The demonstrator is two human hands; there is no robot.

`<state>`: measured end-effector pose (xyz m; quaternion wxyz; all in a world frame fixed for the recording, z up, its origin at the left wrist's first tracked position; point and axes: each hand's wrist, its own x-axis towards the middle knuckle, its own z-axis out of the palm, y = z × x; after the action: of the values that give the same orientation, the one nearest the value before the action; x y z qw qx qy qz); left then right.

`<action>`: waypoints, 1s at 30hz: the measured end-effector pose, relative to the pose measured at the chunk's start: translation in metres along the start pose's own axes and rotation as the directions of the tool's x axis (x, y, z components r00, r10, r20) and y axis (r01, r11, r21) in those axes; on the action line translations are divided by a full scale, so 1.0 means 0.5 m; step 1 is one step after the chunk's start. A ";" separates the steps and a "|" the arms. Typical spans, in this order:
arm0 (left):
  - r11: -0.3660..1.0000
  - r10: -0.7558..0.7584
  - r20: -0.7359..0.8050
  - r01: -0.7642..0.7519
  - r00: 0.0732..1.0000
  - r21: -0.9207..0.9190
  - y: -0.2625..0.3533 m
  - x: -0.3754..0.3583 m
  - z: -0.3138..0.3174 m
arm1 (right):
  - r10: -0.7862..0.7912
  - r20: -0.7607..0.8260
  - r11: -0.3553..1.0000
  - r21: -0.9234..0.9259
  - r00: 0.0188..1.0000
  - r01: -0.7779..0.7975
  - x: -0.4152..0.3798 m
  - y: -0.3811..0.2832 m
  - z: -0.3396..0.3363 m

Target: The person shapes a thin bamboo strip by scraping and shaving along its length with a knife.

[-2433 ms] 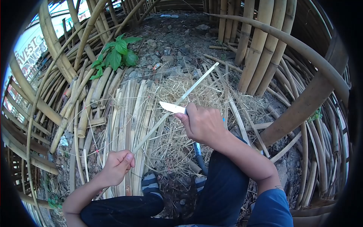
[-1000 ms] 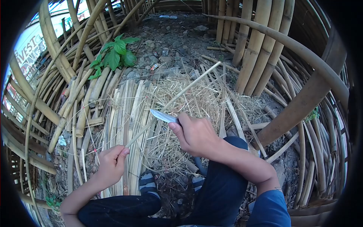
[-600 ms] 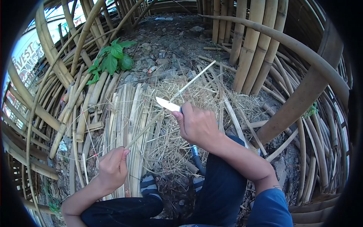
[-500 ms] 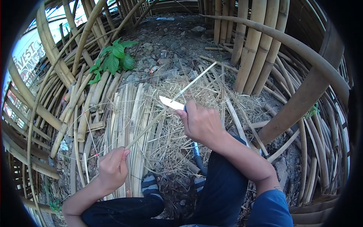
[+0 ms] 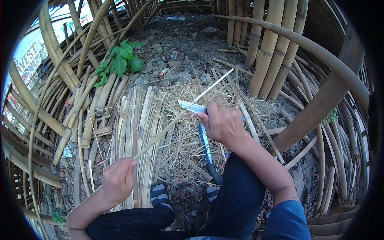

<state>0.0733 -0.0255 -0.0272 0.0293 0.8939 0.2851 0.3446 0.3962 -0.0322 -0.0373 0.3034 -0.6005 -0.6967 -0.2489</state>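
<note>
My left hand (image 5: 120, 178) is closed around the lower end of a thin bamboo strip (image 5: 159, 135), which slants up and to the right. My right hand (image 5: 225, 123) grips a knife (image 5: 191, 107), its handle mostly hidden in the fist. The pale blade lies across the strip, touching it, and the strip's far end sticks out beyond the blade. Below the right hand, a second blade with a dark curved handle (image 5: 208, 154) lies on the shavings, near my right knee.
Bamboo shavings (image 5: 184, 148) cover the ground between my feet and the stones. Split bamboo slats (image 5: 140, 116) lie to the left. Thick bamboo poles (image 5: 276, 48) stand at the right, with a slanted pole (image 5: 316, 104) nearby. A leafy green plant (image 5: 122, 58) grows at the upper left.
My right hand and the knife have moved slightly right along the strip, away from the left hand. More of the second blade on the ground now shows. The left hand stays nearly still.
</note>
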 end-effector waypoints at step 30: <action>0.889 -0.373 0.231 0.418 0.899 -0.190 -0.021 -0.031 -0.026 | 0.060 0.251 0.971 0.210 0.966 -0.115 0.001 -0.032 -0.005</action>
<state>0.0507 -0.0270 -0.0292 0.2312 0.8354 0.4150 0.2763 0.3809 -0.0359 -0.0349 0.2919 -0.6189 -0.7248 -0.0803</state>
